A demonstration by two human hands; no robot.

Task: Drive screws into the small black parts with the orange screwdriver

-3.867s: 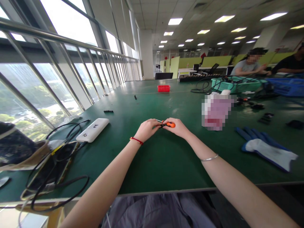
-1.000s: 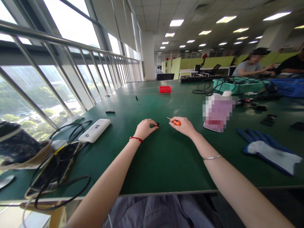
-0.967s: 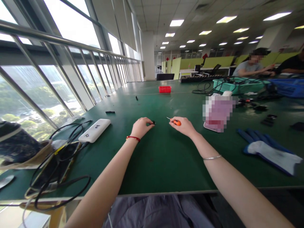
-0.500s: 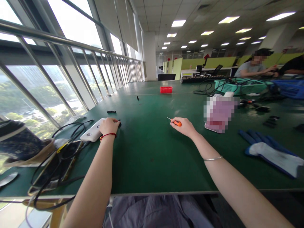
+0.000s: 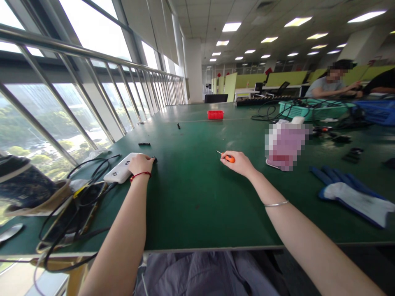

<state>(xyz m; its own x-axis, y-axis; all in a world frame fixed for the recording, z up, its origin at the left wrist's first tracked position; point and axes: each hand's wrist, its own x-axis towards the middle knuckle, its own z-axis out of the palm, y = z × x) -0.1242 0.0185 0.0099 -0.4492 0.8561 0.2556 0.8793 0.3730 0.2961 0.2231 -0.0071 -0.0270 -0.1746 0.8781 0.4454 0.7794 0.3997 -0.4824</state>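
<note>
My right hand (image 5: 238, 163) is closed around the orange handle of a small screwdriver (image 5: 228, 158), held over the green tabletop, its thin metal shaft pointing to the upper left. On the left, my left hand (image 5: 141, 164) lies low over the table beside a white power bank (image 5: 119, 169) marked "2", partly covering it. Its fingers are closed on a small black part (image 5: 154, 159), mostly hidden by the hand. Farther back, a short black strip (image 5: 144, 144) and another small black piece (image 5: 178, 126) lie on the table.
A red bin (image 5: 215, 115) stands at the back. To the right are a pixelated pink item (image 5: 285, 144), a blue-and-white glove (image 5: 354, 197), a teal basket (image 5: 317, 112) with cables and a blue basket (image 5: 378, 113). Black cables (image 5: 89, 197) cross a phone-like object at left. People sit beyond.
Both hands stay almost in place, with the screwdriver still in the right and the black part at the left fingertips. The view shifts very slightly.
</note>
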